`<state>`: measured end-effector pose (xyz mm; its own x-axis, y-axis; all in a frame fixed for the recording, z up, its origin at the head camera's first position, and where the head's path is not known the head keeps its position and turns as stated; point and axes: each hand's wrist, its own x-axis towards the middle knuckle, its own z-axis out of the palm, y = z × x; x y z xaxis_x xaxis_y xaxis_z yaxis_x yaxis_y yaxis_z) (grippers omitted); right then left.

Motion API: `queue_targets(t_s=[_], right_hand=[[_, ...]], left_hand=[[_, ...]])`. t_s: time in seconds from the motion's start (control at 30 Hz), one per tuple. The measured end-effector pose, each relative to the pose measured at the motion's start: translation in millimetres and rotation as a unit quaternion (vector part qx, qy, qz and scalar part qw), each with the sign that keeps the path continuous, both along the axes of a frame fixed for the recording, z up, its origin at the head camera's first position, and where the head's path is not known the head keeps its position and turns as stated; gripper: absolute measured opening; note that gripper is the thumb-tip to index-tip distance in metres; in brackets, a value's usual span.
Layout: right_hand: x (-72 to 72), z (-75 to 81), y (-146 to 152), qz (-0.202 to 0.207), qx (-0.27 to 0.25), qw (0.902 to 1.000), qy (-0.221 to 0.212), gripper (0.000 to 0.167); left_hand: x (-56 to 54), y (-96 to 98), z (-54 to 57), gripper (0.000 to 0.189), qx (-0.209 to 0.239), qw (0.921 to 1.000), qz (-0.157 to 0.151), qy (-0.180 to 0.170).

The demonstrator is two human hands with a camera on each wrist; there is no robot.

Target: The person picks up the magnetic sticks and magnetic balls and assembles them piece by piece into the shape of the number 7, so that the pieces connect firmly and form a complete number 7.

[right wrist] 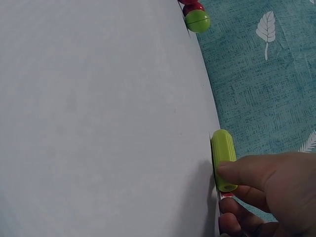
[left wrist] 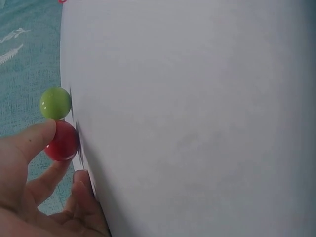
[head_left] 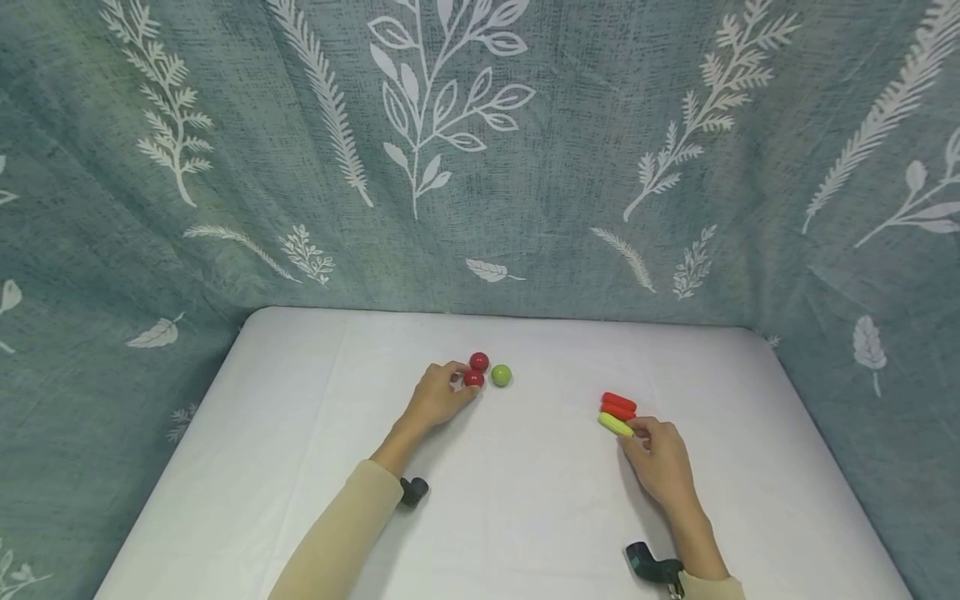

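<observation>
Over the left part of the white table, my left hand (head_left: 437, 395) pinches a glossy red ball (head_left: 474, 378) between thumb and finger. Just behind that ball sits a second red ball (head_left: 479, 361), and a green ball (head_left: 502, 375) lies to their right. On the right side, my right hand (head_left: 662, 462) holds a ribbed yellow-green cylinder (right wrist: 223, 153) by its near end, thumb on its side in the right wrist view. Two red cylinders (head_left: 618, 402) lie side by side right behind it, mostly hidden in the right wrist view.
The white tabletop (head_left: 525, 500) spreads between and in front of both hands. A blue-green curtain (head_left: 570, 192) with white leaf prints stands behind the table's far edge. Small black wrist cameras (head_left: 652, 565) are worn on both wrists.
</observation>
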<state>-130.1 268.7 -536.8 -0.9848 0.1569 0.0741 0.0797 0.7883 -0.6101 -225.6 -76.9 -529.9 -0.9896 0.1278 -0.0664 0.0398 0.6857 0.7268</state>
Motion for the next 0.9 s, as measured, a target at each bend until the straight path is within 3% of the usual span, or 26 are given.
queue_targets(t_s=[0.4,0.63,0.9], right_hand=[[6.4,6.0,-2.9,0.009,-0.001,1.0000,0.003,0.033],[7.1,13.4,-11.6,0.035,-0.029,0.9987,0.022,0.030],[0.9,11.1,-28.8,0.081,-0.053,0.9946,0.037,0.026]], left_hand=[[6.1,-8.6,4.0,0.045,0.030,0.9989,0.011,-0.035],[21.7,-22.6,7.9,0.045,0.049,0.9976,-0.004,-0.049],[44.9,-38.4,12.8,0.044,0.068,0.9956,-0.030,-0.058]])
